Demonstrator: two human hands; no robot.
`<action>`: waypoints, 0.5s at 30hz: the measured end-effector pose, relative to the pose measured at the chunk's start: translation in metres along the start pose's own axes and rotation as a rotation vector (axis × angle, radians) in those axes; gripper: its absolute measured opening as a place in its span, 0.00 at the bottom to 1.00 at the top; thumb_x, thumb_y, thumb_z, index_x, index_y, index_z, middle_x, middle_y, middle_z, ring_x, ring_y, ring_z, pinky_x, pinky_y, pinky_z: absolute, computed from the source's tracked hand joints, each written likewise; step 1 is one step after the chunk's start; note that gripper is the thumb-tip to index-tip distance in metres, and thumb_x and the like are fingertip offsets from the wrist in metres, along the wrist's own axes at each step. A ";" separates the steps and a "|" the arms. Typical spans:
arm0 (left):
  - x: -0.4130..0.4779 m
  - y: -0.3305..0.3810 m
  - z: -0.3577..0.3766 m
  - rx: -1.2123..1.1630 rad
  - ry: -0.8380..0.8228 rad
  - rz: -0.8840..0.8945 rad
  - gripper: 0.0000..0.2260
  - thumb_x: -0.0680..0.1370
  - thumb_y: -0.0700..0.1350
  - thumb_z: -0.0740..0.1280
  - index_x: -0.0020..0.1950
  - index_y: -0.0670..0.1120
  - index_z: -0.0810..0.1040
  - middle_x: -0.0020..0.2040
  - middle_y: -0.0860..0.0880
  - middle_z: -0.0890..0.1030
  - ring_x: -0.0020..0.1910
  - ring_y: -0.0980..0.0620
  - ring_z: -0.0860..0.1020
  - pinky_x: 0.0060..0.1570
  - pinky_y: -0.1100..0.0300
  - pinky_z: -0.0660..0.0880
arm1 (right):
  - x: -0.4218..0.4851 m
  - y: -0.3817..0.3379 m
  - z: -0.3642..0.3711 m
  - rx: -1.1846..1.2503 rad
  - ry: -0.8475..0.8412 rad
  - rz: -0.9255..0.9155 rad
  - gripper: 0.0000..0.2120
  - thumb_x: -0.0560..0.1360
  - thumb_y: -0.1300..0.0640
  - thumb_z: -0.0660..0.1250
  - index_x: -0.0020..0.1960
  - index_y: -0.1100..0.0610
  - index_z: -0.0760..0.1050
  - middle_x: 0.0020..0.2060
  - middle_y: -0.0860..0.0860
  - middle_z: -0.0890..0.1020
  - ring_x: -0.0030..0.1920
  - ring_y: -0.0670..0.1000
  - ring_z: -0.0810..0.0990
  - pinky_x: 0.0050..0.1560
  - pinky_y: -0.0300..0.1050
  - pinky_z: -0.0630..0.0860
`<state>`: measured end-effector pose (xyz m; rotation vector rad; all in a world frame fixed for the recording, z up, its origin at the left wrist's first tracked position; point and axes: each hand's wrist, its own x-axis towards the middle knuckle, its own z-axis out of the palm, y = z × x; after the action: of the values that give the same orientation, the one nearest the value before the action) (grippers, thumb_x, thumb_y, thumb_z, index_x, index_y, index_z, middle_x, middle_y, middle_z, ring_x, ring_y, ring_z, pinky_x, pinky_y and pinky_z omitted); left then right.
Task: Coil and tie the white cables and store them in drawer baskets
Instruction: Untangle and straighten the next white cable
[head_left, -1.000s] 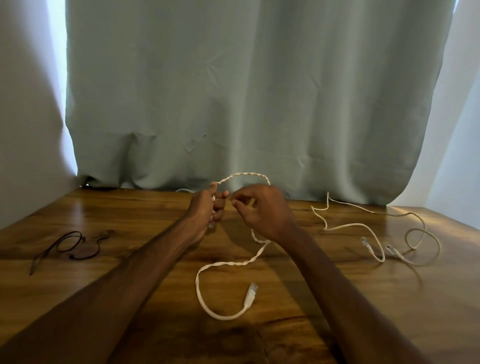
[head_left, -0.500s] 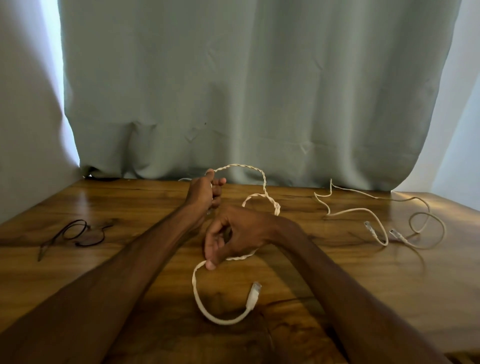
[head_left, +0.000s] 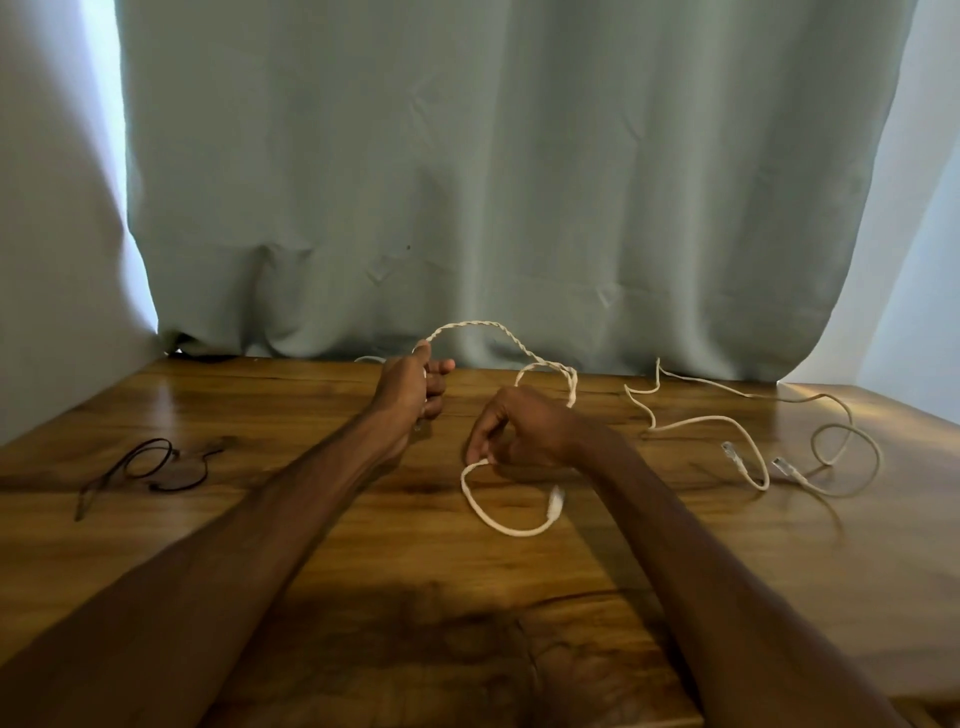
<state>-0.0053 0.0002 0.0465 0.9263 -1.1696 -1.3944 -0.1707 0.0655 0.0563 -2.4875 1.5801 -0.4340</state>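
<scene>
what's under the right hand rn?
The right hand pinches the twisted white cable; below it the cable's loop and plug lie on the wooden table. The stretch running beneath the palm is covered.

Braided cable (head_left: 488, 327) (white) vanishes behind the right hand (head_left: 524, 426); plug (head_left: 556, 501) blurred.

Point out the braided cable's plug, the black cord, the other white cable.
braided cable's plug (head_left: 556, 503), head view, plug body.
black cord (head_left: 155, 441), head view, loop top.
other white cable (head_left: 696, 420), head view, middle stretch.
</scene>
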 end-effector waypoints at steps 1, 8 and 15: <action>-0.002 0.001 0.001 0.000 0.000 0.002 0.22 0.88 0.54 0.53 0.44 0.43 0.77 0.20 0.56 0.64 0.15 0.59 0.59 0.16 0.67 0.54 | -0.001 0.003 0.000 -0.011 0.010 0.008 0.18 0.69 0.72 0.70 0.47 0.51 0.88 0.41 0.47 0.88 0.43 0.45 0.84 0.47 0.44 0.82; -0.005 0.003 0.002 0.058 -0.051 -0.012 0.23 0.87 0.55 0.52 0.44 0.44 0.77 0.21 0.56 0.64 0.16 0.58 0.59 0.17 0.66 0.53 | 0.000 0.016 -0.003 -0.006 0.039 0.063 0.13 0.70 0.72 0.72 0.44 0.57 0.88 0.41 0.50 0.88 0.42 0.42 0.83 0.42 0.28 0.75; -0.015 0.008 0.009 0.038 -0.105 -0.017 0.28 0.87 0.58 0.49 0.38 0.43 0.75 0.20 0.55 0.64 0.16 0.57 0.57 0.17 0.66 0.53 | 0.007 0.016 0.002 -0.040 0.175 0.155 0.07 0.69 0.64 0.75 0.41 0.54 0.87 0.38 0.47 0.86 0.39 0.43 0.80 0.47 0.43 0.78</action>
<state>-0.0098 0.0163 0.0550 0.9010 -1.2735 -1.4534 -0.1815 0.0525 0.0509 -2.3886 1.8487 -0.6175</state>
